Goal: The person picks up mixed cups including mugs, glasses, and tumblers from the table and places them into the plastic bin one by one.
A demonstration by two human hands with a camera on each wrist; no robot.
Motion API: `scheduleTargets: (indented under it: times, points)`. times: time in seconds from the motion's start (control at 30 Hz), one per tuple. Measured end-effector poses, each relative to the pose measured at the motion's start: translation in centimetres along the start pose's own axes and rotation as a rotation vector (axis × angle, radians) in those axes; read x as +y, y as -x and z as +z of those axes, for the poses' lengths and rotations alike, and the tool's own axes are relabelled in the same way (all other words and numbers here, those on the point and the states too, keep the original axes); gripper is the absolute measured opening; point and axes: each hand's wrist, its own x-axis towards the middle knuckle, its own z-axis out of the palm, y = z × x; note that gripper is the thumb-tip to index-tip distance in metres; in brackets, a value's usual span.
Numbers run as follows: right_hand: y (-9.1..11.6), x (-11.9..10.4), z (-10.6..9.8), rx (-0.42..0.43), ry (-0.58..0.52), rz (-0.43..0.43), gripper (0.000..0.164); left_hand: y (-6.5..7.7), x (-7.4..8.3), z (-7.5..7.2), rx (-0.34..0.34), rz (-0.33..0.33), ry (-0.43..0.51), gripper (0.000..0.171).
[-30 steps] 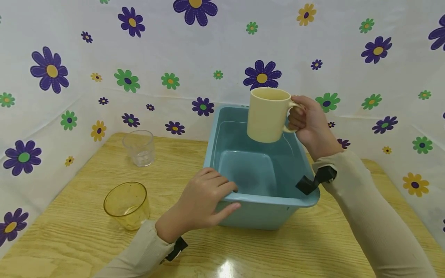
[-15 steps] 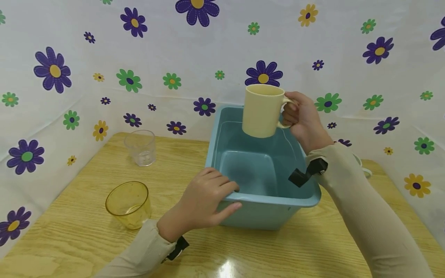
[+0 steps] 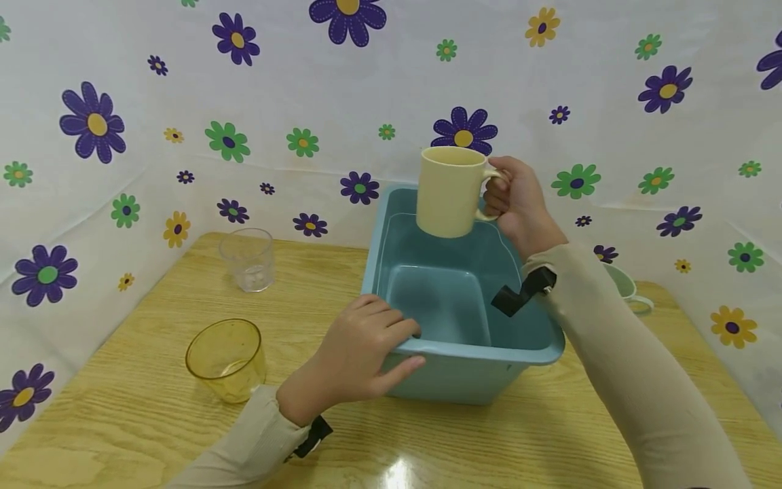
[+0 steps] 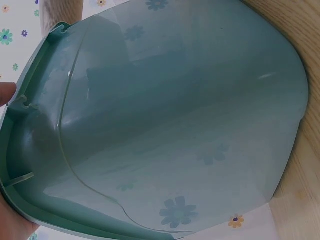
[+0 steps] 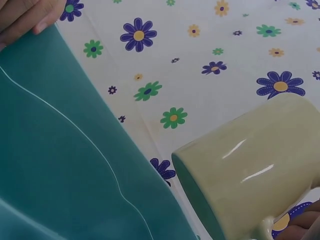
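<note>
A cream mug [image 3: 449,197] is up over the back part of a blue plastic tub [image 3: 470,352], upright and apart from it. By its handle, my right hand [image 3: 519,207] grips the mug; in the right wrist view the fingers [image 5: 305,224] show at the mug's [image 5: 255,160] handle. My left hand [image 3: 360,353] holds the tub's near left rim, fingers over the edge and thumb on the outside. The left wrist view is filled by the tub's outer wall [image 4: 175,110]. Inside, the visible floor of the tub holds nothing.
Left of the tub stand an amber glass bowl [image 3: 226,360] and, farther back, a transparent glass [image 3: 250,265]. A pale green cup [image 3: 623,282] is partly hidden behind my right sleeve. Flowered sheets [image 3: 385,81] wall off the wooden table's [image 3: 134,421] back and sides.
My right hand has carried the mug leftward and slightly up over the tub. The green cup has come into sight behind the sleeve. My left hand stays on the rim.
</note>
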Motion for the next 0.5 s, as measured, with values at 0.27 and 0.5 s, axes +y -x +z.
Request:
scheduleTargets:
  times: [0.27,0.5]
  points:
    - [-0.8,0.3,0.4,0.040,-0.013,-0.002,0.054,0.1,0.0,0.0,-0.004,0.001,0.003,0.058]
    - [-1.8,0.7,0.4,0.097,0.000,0.009,0.057,0.0,0.0,0.1,0.001,0.002,0.002,0.057]
